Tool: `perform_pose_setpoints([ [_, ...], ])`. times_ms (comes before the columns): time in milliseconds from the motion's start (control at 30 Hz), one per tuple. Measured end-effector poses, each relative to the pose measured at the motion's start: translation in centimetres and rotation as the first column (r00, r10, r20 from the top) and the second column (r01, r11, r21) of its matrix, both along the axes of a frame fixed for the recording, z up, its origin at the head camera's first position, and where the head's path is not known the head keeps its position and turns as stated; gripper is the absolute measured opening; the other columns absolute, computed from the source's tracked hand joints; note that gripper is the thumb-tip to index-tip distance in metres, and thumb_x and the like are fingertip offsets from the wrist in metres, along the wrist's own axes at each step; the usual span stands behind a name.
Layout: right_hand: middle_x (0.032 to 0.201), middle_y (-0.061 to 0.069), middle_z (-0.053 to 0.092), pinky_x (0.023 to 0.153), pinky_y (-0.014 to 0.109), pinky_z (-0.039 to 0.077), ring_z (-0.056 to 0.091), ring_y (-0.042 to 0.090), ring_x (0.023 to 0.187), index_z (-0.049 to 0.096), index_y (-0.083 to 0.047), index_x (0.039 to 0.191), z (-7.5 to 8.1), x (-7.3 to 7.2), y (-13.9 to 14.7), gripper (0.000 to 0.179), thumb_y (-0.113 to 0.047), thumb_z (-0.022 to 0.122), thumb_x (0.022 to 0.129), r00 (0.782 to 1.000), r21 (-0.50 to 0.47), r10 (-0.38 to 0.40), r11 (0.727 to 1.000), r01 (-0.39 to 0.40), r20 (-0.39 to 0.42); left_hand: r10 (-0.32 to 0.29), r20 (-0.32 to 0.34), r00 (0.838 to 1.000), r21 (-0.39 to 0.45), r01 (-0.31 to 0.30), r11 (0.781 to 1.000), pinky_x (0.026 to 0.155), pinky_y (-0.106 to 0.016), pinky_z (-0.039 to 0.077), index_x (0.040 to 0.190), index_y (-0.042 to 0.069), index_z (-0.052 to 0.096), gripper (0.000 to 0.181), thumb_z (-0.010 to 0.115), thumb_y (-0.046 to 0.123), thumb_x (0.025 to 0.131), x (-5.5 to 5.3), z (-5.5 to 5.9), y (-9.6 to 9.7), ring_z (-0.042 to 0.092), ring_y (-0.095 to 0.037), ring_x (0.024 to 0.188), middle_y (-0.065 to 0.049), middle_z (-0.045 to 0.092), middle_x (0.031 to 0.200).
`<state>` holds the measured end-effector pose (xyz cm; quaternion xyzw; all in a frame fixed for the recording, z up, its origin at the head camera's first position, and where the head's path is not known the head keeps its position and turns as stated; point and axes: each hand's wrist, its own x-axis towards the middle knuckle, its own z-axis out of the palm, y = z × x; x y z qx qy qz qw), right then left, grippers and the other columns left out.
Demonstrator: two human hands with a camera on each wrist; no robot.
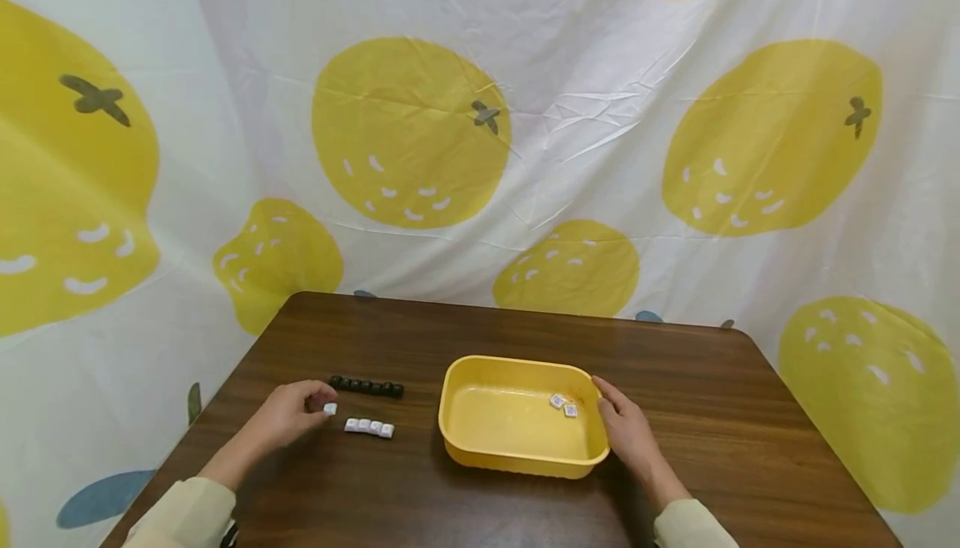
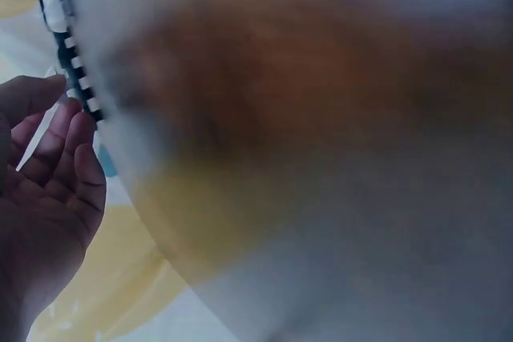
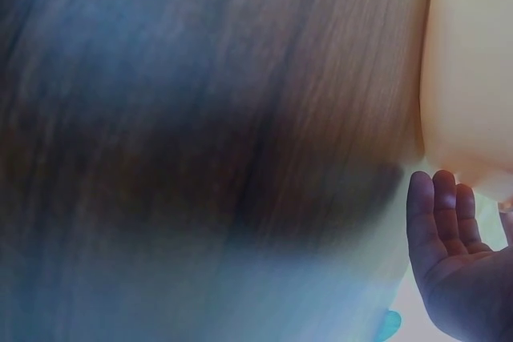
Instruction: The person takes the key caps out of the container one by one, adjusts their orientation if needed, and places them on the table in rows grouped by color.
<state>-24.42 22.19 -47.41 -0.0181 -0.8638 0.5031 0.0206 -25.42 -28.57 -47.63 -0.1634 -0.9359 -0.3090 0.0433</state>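
Observation:
My left hand [image 1: 288, 414] pinches a small white keycap [image 1: 330, 409] between thumb and fingertips, low over the left of the table. Just to its right is a short row of white keycaps [image 1: 369, 427]. A longer row of black keycaps [image 1: 366, 386] lies behind that one. My right hand [image 1: 628, 431] holds the right end of a yellow plastic basin [image 1: 525, 463] at its rim. Inside the basin, toward its right end, lie two white keycaps [image 1: 564, 406] with dark markings. In the right wrist view, fingers [image 3: 446, 214] lie against the basin's outer wall.
Everything stands on a dark wood-grain table [image 1: 720, 414] with rounded far corners. A white cloth with a yellow lemon print [image 1: 412, 131] hangs behind the table and along its sides.

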Motion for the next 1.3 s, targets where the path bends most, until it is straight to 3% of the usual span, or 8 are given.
perform_pose_setpoints([
  [167, 0.15, 0.026, 0.038, 0.105, 0.052, 0.037, 0.042, 0.038, 0.134, 0.04, -0.002, 0.15, 0.0, 0.0, 0.0, 0.045, -0.015, 0.038, 0.107, 1.0, 0.001, 0.002, 1.0, -0.002, 0.002, -0.056, 0.084, 0.995, -0.015, 0.057, 0.998, 0.07, -0.032, 0.048, 0.102, 0.006, 0.07, 0.022, 0.074, -0.001, 0.081, 1.0, -1.0, -1.1, 0.056, -0.014, 0.082, 0.003, 0.063, 0.089],
  [267, 0.151, 0.026, 0.038, 0.106, 0.052, 0.037, 0.041, 0.038, 0.134, 0.04, -0.003, 0.15, -0.1, 0.0, 0.0, 0.046, -0.015, 0.037, 0.107, 1.0, -0.001, 0.0, 1.0, 0.0, 0.003, -0.114, 0.086, 0.99, -0.008, 0.115, 0.993, 0.067, -0.029, 0.047, 0.101, 0.006, 0.07, 0.022, 0.075, 0.0, 0.08, 1.2, -1.3, -1.0, 0.056, -0.012, 0.08, 0.005, 0.062, 0.086],
  [400, 0.151, 0.026, 0.038, 0.107, 0.052, 0.036, 0.041, 0.038, 0.134, 0.04, -0.002, 0.15, -0.3, 0.0, 0.0, 0.045, -0.015, 0.037, 0.106, 1.0, -0.014, -0.006, 1.0, 0.006, 0.003, -0.149, 0.06, 0.987, -0.002, 0.149, 0.989, 0.065, -0.029, 0.047, 0.1, 0.006, 0.07, 0.022, 0.076, 0.001, 0.08, 1.3, -1.6, -0.4, 0.055, -0.01, 0.077, 0.005, 0.061, 0.084],
  [667, 0.151, 0.026, 0.038, 0.106, 0.052, 0.036, 0.041, 0.038, 0.134, 0.04, -0.002, 0.15, -0.4, -0.1, -0.1, 0.045, -0.014, 0.037, 0.106, 1.0, -0.023, -0.002, 1.0, 0.002, 0.003, -0.117, 0.084, 0.99, -0.019, 0.119, 0.993, 0.066, -0.029, 0.047, 0.101, 0.008, 0.071, 0.021, 0.075, 0.002, 0.081, 0.9, -2.1, 0.1, 0.055, -0.009, 0.077, 0.006, 0.061, 0.084],
  [1033, 0.151, 0.026, 0.037, 0.107, 0.052, 0.035, 0.04, 0.038, 0.135, 0.041, -0.003, 0.15, -0.2, -0.2, 0.0, 0.045, -0.015, 0.037, 0.107, 1.0, -0.017, -0.007, 1.0, 0.007, 0.0, -0.102, 0.024, 0.994, -0.039, 0.103, 0.994, 0.069, -0.033, 0.048, 0.099, 0.006, 0.07, 0.02, 0.074, -0.002, 0.08, 0.0, -1.5, 0.4, 0.057, -0.014, 0.079, 0.003, 0.062, 0.084],
  [1300, 0.151, 0.026, 0.037, 0.108, 0.053, 0.034, 0.039, 0.039, 0.136, 0.04, -0.003, 0.15, -0.4, -0.2, 0.1, 0.045, -0.016, 0.037, 0.107, 1.0, -0.013, 0.001, 1.0, -0.001, 0.003, -0.093, 0.029, 0.995, -0.054, 0.094, 0.994, 0.071, -0.036, 0.049, 0.099, 0.005, 0.07, 0.02, 0.074, -0.003, 0.08, -0.1, -1.7, 0.8, 0.058, -0.015, 0.081, 0.002, 0.063, 0.087],
])
